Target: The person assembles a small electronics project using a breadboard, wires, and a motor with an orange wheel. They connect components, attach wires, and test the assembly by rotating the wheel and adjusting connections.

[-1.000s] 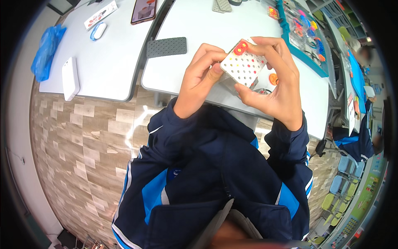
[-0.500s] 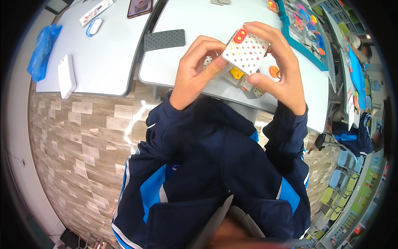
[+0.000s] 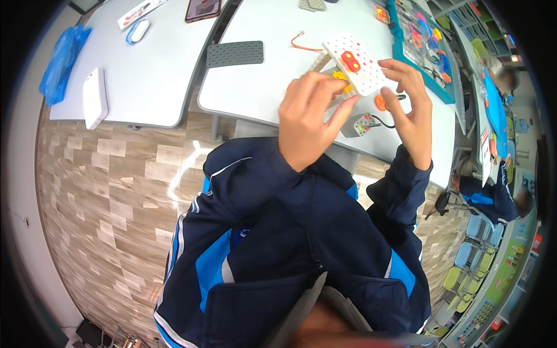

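Note:
In front of me, over the white table, is a toy building-brick model (image 3: 364, 62) with a tilted, white perforated top plate. A red oval piece with two yellow dots sits on the plate, and yellow parts (image 3: 340, 76) show beneath it. My left hand (image 3: 307, 119) is closed at the model's near left side, thumb and forefinger by the lower plate edge; the exact contact is partly hidden. Beside the plate's right edge, my right hand (image 3: 413, 110) is open, fingers spread and apart from it. A grey block with a black cable (image 3: 362, 124) lies below, near an orange wheel (image 3: 380, 102).
A dark grey perforated plate (image 3: 235, 54) lies left of the model, and a thin orange cable (image 3: 304, 46) behind it. At right stands a teal case (image 3: 426, 52) of coloured parts. The left table holds a white box (image 3: 95, 98), a blue bag (image 3: 65, 64) and a phone (image 3: 203, 9).
My right hand has come off the model and opened. The left has shifted right along its near side. The model has turned and moved slightly right, uncovering the orange cable and grey block.

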`<move>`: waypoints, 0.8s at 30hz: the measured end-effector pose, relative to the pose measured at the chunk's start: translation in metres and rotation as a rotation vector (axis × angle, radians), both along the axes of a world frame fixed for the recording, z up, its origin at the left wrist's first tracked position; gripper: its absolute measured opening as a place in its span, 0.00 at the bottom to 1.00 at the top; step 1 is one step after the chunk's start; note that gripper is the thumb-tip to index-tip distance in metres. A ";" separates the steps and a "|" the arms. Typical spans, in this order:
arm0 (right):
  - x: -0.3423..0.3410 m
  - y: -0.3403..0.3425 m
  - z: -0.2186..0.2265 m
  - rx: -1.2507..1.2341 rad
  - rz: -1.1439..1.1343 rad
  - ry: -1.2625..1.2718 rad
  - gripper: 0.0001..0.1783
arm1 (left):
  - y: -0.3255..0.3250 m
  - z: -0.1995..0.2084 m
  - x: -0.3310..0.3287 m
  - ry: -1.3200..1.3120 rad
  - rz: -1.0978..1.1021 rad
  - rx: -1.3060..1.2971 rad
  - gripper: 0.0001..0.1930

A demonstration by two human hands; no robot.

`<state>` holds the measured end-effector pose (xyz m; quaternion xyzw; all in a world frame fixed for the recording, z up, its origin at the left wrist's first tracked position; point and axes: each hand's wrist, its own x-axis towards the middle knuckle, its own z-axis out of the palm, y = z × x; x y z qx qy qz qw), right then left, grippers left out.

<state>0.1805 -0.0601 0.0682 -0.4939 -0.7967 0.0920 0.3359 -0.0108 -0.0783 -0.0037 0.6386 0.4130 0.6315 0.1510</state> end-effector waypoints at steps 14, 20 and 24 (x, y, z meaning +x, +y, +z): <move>0.000 0.043 -0.045 0.038 0.132 -0.178 0.30 | 0.028 0.000 -0.059 0.003 -0.139 0.004 0.16; 0.004 0.042 -0.042 0.133 0.156 -0.104 0.27 | 0.048 -0.007 -0.043 -0.010 -0.252 -0.005 0.15; 0.006 0.042 -0.039 0.132 0.176 -0.086 0.26 | 0.046 -0.011 -0.037 -0.011 -0.276 -0.137 0.13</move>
